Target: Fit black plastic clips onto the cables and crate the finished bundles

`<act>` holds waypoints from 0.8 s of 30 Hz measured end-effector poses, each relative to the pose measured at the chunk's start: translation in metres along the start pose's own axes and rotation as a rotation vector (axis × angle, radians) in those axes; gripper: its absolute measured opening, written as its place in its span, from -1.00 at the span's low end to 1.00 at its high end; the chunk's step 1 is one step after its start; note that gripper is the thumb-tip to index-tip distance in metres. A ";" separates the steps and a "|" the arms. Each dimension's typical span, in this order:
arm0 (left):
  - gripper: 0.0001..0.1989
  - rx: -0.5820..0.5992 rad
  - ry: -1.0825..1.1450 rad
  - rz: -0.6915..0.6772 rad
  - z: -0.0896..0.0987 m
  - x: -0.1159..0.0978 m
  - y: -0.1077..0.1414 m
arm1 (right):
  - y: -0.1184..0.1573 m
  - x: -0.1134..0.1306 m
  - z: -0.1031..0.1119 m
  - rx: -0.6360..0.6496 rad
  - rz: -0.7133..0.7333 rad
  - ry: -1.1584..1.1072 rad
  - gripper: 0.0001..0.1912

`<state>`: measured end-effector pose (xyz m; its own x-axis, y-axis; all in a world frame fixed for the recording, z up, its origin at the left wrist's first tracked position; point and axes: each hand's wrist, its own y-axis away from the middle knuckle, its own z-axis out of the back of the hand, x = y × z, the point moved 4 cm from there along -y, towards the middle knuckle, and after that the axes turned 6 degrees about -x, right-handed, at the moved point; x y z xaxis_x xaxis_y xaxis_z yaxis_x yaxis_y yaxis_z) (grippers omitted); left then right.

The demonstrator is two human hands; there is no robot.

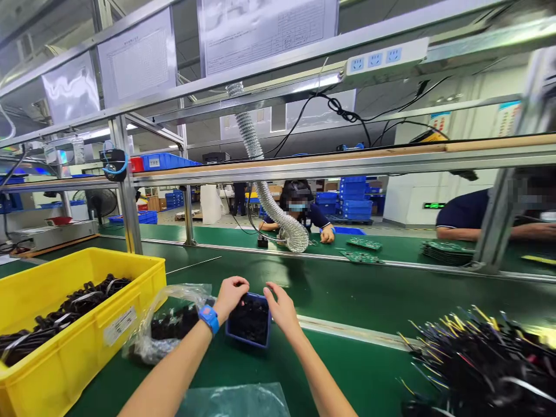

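A small blue bin (248, 341) filled with small black parts stands on the green bench, between my two hands. My left hand (231, 296), with a blue band at the wrist, is over the bin's upper left corner; its fingers are curled together, and what they hold is too small to make out. At the bin's right edge is my right hand (281, 307), its thumb and fingers apart and nothing between them. Just left of the bin lies an open clear plastic bag (150, 341) with more black parts inside.
A yellow crate (134, 301) of bundled black cables stands at left. Many black cables with coloured wire ends (482, 365) lie at right. A flexible duct (271, 202) hangs ahead, near another person and green circuit boards (362, 243).
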<state>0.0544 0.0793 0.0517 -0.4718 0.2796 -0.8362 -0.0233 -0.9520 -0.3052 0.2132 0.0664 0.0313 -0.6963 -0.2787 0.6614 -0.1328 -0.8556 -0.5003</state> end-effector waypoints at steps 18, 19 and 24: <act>-0.48 0.267 -0.039 -0.171 -0.012 0.026 -0.020 | 0.017 0.002 -0.007 0.016 0.053 0.038 -0.75; -0.47 0.235 -0.014 -0.155 -0.008 0.030 -0.019 | 0.019 0.007 -0.008 0.039 0.103 0.036 -0.74; -0.47 0.086 0.080 -0.160 0.006 0.047 -0.004 | 0.036 0.030 -0.017 0.126 0.277 0.131 -0.55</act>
<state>0.0270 0.0958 0.0161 -0.3848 0.4341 -0.8145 -0.1696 -0.9007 -0.4000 0.1755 0.0349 0.0234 -0.7796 -0.4569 0.4283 0.1569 -0.8046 -0.5728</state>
